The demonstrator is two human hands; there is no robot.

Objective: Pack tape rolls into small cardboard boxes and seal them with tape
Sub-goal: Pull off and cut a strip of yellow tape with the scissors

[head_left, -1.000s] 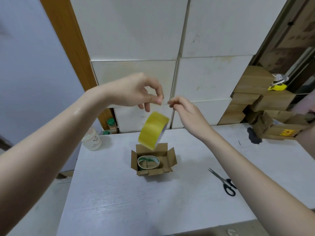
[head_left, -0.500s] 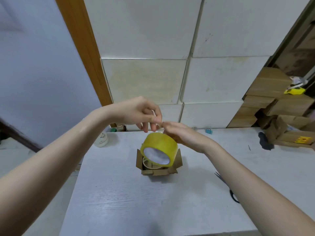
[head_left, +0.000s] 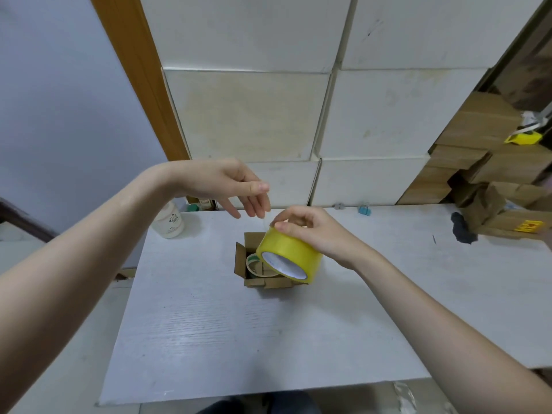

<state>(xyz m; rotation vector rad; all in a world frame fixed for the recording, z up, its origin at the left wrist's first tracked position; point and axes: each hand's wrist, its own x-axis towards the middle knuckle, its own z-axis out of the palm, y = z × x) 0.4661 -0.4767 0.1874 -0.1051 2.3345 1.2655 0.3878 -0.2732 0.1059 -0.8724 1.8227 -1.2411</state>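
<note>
Right hand (head_left: 310, 231): curled over the top edge of the yellow tape roll (head_left: 289, 256), gripping it, held tilted just above the small box.
Left hand (head_left: 230, 186): raised beside the roll, thumb pressed to forefinger; a thin strip between them cannot be made out.
Small cardboard box (head_left: 254, 268): flaps open, in the middle of the surface, partly covered by the yellow roll; inside, a smaller roll with green edge (head_left: 254, 261).
Around: white jar (head_left: 169, 218) at far left; blue clip (head_left: 363, 210) at the back edge; brown cartons (head_left: 478, 156) stacked at right; dark object (head_left: 461, 233) near them, unclear.
Surface (head_left: 239, 339): white, wood-grained.
Room: big white boxes (head_left: 254, 115) behind; wooden frame (head_left: 134, 70).
</note>
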